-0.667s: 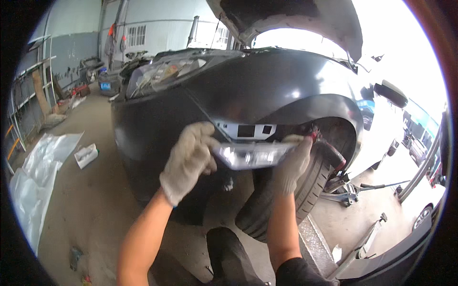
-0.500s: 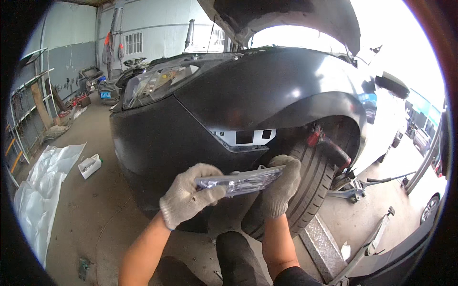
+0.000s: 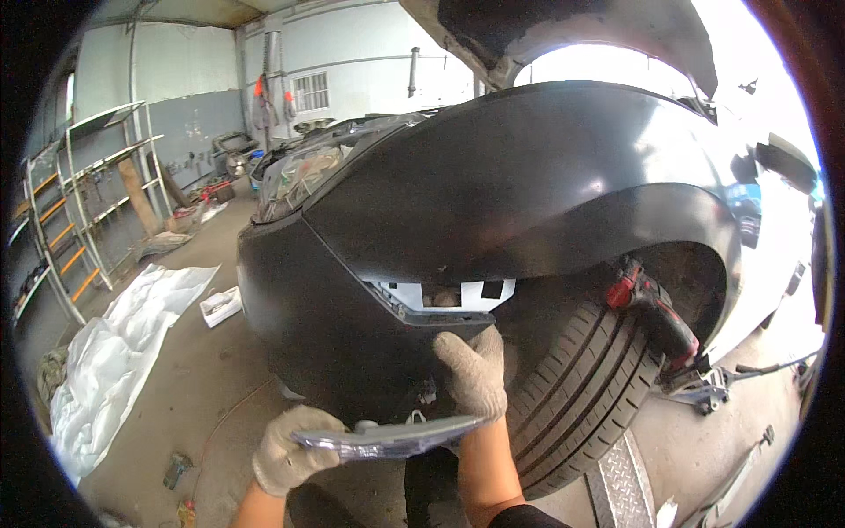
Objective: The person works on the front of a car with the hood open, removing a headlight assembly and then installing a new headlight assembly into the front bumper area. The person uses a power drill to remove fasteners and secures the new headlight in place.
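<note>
My left hand is closed on the end of a clear-and-silver lamp-like part, held low and nearly flat. My right hand reaches up behind it to the lower trim edge of a white bracket in the dark car body; its thumb is stretched apart, while its other fingertips are partly hidden behind that edge. A red-and-black cordless power tool rests on the tyre, right of the bracket.
A metal rack stands against the left wall. White sheeting and a white box lie on the floor. Right of the tyre are a black-handled jack and a tread plate. The bonnet is raised.
My left hand and the lamp-like part have moved down. My right hand has let go of the part and reached toward the bracket. The view has shifted.
</note>
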Available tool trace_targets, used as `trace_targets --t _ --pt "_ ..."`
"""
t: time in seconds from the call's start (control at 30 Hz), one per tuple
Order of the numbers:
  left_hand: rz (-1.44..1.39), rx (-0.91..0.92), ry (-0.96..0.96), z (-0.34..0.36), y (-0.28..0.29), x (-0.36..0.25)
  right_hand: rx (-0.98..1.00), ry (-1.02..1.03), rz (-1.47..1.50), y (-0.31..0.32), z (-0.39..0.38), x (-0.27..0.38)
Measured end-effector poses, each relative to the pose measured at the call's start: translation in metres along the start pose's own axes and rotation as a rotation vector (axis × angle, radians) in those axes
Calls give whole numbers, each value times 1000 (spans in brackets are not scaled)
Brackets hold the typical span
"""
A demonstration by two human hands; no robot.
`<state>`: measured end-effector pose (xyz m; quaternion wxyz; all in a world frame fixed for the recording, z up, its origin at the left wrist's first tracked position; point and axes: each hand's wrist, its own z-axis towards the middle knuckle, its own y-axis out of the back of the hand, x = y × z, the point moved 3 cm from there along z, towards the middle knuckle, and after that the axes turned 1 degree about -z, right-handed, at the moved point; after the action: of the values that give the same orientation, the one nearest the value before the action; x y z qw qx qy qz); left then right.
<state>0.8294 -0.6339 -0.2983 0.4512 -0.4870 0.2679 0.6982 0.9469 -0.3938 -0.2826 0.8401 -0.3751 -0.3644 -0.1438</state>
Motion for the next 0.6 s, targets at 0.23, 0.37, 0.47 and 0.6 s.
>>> trace_targets --t 0.23,0.37,0.47,0.6 --pt "280 105 432 -60 -5 91 -30 -39 -72 3 -1 1" --pt "473 121 749 -77 28 133 -18 -81 -145 6 0 9" --pt "1041 243 990 -84 35 176 -59 -121 -176 7 -5 8" --pt "1381 463 1006 -121 32 284 -121 -78 -89 2 -6 3"
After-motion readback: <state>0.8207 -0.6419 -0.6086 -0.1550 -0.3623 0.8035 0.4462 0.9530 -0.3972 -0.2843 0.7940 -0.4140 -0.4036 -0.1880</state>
